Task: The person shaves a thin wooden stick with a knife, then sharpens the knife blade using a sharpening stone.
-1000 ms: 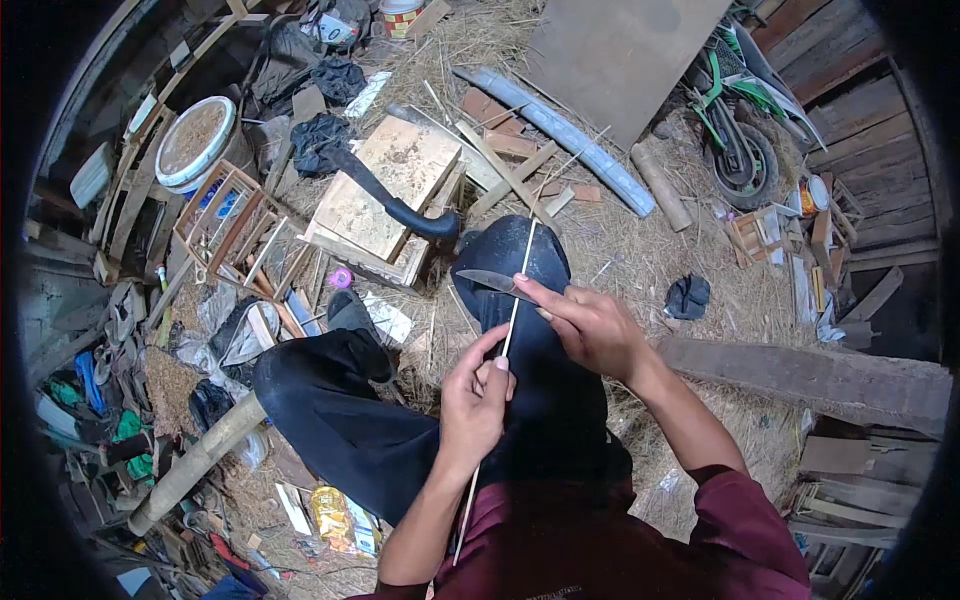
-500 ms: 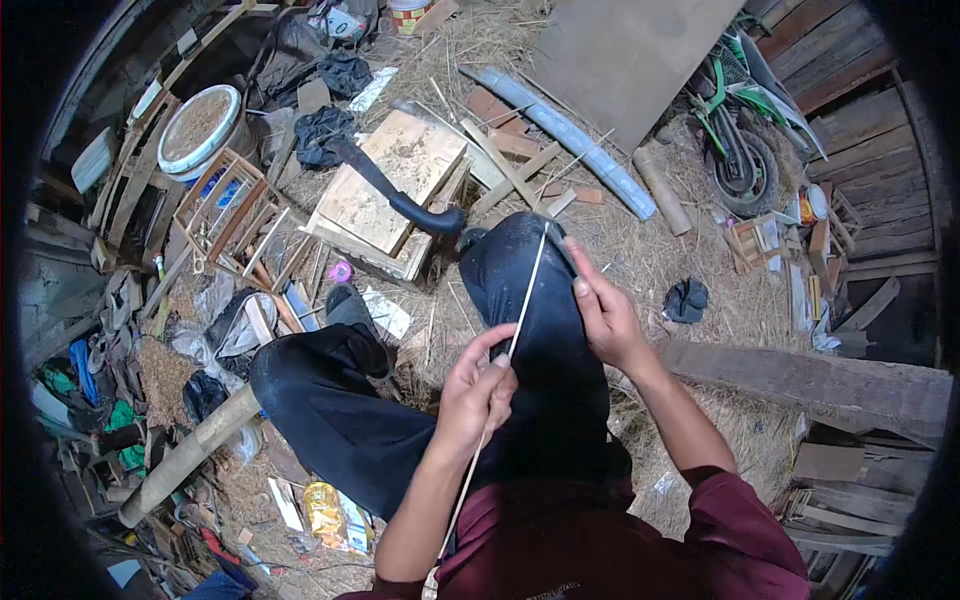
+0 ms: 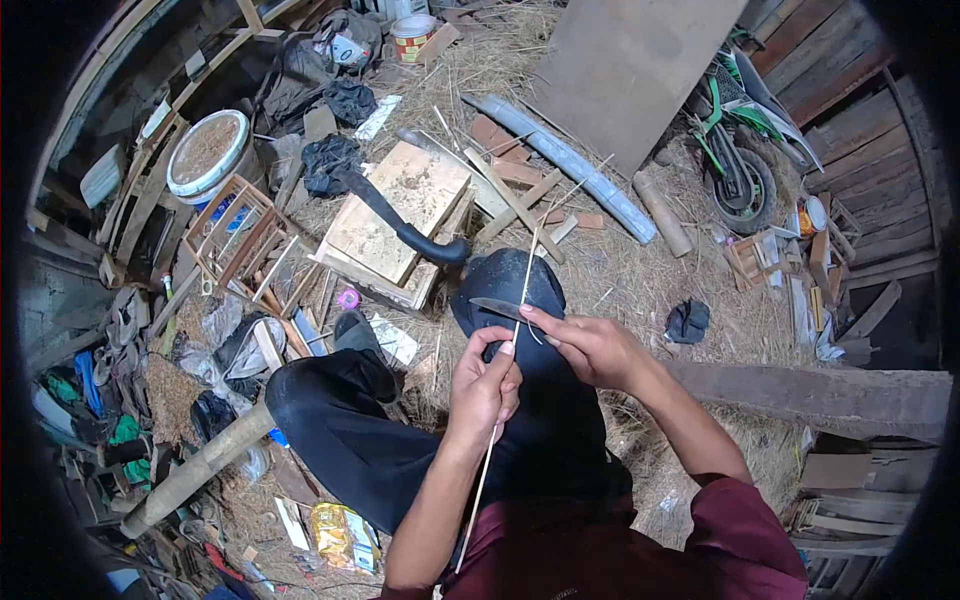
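My left hand (image 3: pixel 482 388) is closed around a long, thin wooden strip (image 3: pixel 483 480), which runs from my lap up past my raised knee. In my right hand (image 3: pixel 597 352) is a knife (image 3: pixel 496 307), its blade pointing left and lying across the strip just above my left fingers. A thin curled shaving shows beside the right fingertips. Most of the knife's handle is hidden in the right hand. Beyond my knees, a machete (image 3: pixel 380 205) with a dark curved handle rests on a wooden box (image 3: pixel 350 245).
A white bucket (image 3: pixel 205 190) and a small slatted wooden frame (image 3: pixel 235 240) stand at the left. Ahead lie a grey pipe-like piece (image 3: pixel 570 165) and a large board (image 3: pixel 630 80). A green motorbike (image 3: pixel 735 150) and a thick beam (image 3: pixel 810 395) are at the right.
My right hand has turned, so the knife now points left across the strip instead of up along the knee. A curled shaving has appeared. The left hand still grips the strip.
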Motion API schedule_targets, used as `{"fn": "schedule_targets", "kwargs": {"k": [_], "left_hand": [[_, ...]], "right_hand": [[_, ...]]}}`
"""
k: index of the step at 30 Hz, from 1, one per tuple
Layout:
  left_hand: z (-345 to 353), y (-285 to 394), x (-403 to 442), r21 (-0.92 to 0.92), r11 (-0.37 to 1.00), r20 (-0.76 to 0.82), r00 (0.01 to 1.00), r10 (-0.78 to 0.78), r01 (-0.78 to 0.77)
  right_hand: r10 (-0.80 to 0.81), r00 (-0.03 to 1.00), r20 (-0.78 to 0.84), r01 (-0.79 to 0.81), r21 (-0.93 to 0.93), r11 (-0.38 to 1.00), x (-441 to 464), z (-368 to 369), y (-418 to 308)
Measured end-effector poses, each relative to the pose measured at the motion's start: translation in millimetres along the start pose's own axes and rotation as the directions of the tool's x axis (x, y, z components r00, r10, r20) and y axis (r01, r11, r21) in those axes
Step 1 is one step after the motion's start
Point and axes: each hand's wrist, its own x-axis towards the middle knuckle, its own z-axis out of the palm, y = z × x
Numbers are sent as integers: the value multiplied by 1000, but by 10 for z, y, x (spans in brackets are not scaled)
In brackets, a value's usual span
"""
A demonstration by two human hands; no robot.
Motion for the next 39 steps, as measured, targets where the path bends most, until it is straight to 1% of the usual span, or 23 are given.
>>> {"fn": "schedule_targets", "kwargs": {"k": [2, 6, 13, 16, 19, 22, 25, 28, 30, 31, 34, 35, 37, 38, 39], "left_hand": [[-14, 3, 19, 103, 994, -18, 999, 31, -29], [-31, -54, -10, 186, 980, -35, 996, 77, -69], [-100, -82, -184, 103, 995, -6, 1000, -16, 16], [-111, -110, -282, 116, 993, -5, 999, -33, 34], [-157, -160, -403, 97, 995, -8, 999, -35, 36], [-187, -157, -490, 89, 993, -15, 997, -71, 72], [-224, -146, -586, 83, 992, -5, 996, -92, 92], [-196, -119, -664, 85, 993, -22, 996, -81, 83], [-127, -139, -613, 140, 989, 8, 999, -53, 51], [-100, -147, -574, 166, 986, 28, 999, -40, 35], [-110, -141, -499, 180, 982, 39, 997, -60, 52], [-84, -89, -551, 149, 986, 12, 996, -83, 80], [-77, -20, -616, 153, 982, 0, 993, -114, 113], [-97, -3, -647, 158, 979, -6, 991, -131, 131], [-163, -43, -705, 168, 978, 23, 991, -130, 124]], "right_hand": [[-14, 1000, 1, 14, -25, 1000, 15, 10, 10], [-23, 999, -27, 21, -70, 997, 5, 17, -10], [53, 997, -49, -58, -107, 993, -65, 62, -55], [82, 994, -68, -90, -116, 989, -62, 62, -60], [50, 994, -96, -60, -110, 992, -72, 67, -29], [70, 989, -127, -79, -66, 995, -73, 72, -52], [82, 977, -195, -91, -35, 995, -73, 94, -73], [43, 972, -232, -36, 36, 999, -75, 145, -2], [51, 965, -258, -35, 66, 997, -49, 156, -17], [62, 964, -260, -43, 75, 996, -42, 150, -17], [107, 962, -250, -88, 89, 992, -23, 123, -5], [112, 960, -257, -92, 90, 992, -36, 112, -24], [117, 957, -267, -94, 97, 991, -52, 114, -80], [153, 945, -290, -120, 126, 985, -35, 121, -87], [192, 930, -314, -149, 155, 977, -23, 129, -83]]}}
